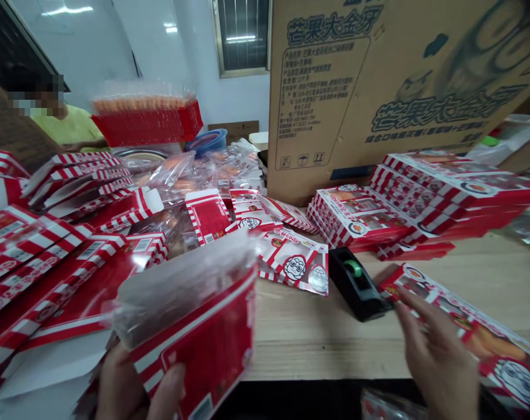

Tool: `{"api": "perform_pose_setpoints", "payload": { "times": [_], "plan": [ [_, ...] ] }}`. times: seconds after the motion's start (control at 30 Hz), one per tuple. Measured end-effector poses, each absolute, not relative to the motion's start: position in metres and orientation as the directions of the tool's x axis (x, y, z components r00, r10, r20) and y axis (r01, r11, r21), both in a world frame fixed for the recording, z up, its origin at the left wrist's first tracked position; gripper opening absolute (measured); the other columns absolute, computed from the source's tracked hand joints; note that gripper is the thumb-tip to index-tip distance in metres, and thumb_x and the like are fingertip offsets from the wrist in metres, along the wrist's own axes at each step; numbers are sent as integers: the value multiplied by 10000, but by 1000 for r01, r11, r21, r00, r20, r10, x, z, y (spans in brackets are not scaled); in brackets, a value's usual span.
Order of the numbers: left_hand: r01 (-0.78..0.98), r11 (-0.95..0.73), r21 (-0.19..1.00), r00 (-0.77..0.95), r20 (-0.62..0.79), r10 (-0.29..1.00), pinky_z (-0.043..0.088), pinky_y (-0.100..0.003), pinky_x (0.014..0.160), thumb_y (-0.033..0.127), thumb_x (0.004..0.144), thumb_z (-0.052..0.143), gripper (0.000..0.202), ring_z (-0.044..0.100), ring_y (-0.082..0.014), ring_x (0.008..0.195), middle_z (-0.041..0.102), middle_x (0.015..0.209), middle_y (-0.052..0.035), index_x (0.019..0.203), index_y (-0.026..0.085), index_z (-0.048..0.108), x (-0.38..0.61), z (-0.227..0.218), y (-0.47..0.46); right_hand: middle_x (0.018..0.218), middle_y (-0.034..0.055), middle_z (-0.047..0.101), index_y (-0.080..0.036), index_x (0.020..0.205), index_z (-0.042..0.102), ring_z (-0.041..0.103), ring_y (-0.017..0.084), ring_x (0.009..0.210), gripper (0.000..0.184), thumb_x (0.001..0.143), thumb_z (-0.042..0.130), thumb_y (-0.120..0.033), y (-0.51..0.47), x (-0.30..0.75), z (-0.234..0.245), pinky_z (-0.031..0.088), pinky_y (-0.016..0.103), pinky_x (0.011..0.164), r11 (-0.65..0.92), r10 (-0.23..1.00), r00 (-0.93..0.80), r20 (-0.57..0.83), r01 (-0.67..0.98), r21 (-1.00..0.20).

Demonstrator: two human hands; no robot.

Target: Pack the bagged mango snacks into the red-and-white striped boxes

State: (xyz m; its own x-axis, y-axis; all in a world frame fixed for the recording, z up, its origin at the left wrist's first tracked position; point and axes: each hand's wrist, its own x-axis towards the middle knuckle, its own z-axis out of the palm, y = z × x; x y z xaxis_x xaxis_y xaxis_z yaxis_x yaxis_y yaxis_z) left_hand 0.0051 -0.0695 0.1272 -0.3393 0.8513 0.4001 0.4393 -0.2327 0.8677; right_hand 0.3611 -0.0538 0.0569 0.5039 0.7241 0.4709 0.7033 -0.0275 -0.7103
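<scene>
a red-and-white box (216, 344) is tilted above the near edge of the table, left of centre, its edges a little blurred. a clear plastic bag (177, 280) sticks up out of its upper side. the left hand (122, 388) grips the box at its lower left, thumb on the red face and the other fingers behind, closed on it.

the right hand (443, 356) is at the right, fingers stretched forward to the near end of a black tape dispenser (356, 291) with a green roll core; i cannot tell whether the fingertips touch it or pinch anything. a windowed box (478, 321) lies flat on the wooden table (299, 338), partly behind this hand.

beyond the dispenser, small packs (295, 259) lie loosely together, and right of them stand stacked boxes (439, 198). at the left, striped cartons (76, 280) are heaped in overlapping rows. clear packets (221, 166) are piled behind the middle, near a blue basin (207, 142) and a red tray (146, 125) of orange items. a large cardboard box (326, 128) rises behind the stacks. a person in a yellow top (70, 125) is at the far left.
</scene>
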Motion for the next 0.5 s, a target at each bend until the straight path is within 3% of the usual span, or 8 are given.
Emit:
{"api": "perform_pose_setpoints", "payload": {
  "times": [0.07,0.13,0.17,0.23,0.3,0.37,0.5],
  "plan": [
    [365,-208,908,-301,326,896,605,-254,600,360,886,592,368,723,-192,740,746,953,-6,1239,269,541,21,120,-64,1263,119,642,-281,1259,581,611,312,1150,406,912,533,-486,-52,317,78,457,492,988,182,836,406,369,430,-884],
    [296,-181,938,-184,242,953,606,-246,641,378,916,544,297,726,-183,774,751,960,-17,1185,257,576,43,106,-53,1330,96,610,-341,1378,468,631,296,1138,496,912,559,-481,-49,282,91,510,475,933,341,879,309,364,129,-931],
    [277,-176,945,-150,223,963,605,-256,687,387,941,494,300,723,-182,819,741,1014,-34,1198,251,567,55,98,-48,1317,84,623,-357,1374,471,648,281,1115,484,911,587,-437,-48,270,93,534,447,904,366,870,329,369,71,-928],
    [291,-246,925,-148,298,943,557,-328,901,408,947,478,410,660,-215,1074,661,1216,-95,1315,230,455,75,79,-39,1250,82,667,-330,1304,552,678,265,1056,418,895,636,-349,-47,257,93,556,409,868,385,816,428,388,97,-918],
    [347,-348,871,-165,422,891,506,-371,982,414,929,514,536,565,-246,1222,551,1342,-159,1384,193,338,88,61,-32,1204,98,684,-270,1203,635,674,277,1049,329,875,660,-284,-48,257,87,553,405,869,376,747,512,425,203,-904],
    [401,-461,791,-148,553,820,544,-353,911,386,921,540,552,598,-246,1165,552,1302,-182,1377,172,315,94,46,-26,1203,99,674,-255,1179,652,649,286,1085,303,876,647,-250,-49,263,81,538,414,890,403,720,488,494,286,-869],
    [402,-623,671,-72,701,709,570,-295,776,318,921,561,350,679,-202,953,651,1069,-91,1235,223,440,93,41,-14,1126,55,683,-317,1191,640,651,245,1042,319,917,553,-178,-49,275,79,541,384,860,515,706,312,636,391,-763]
  ]
}}
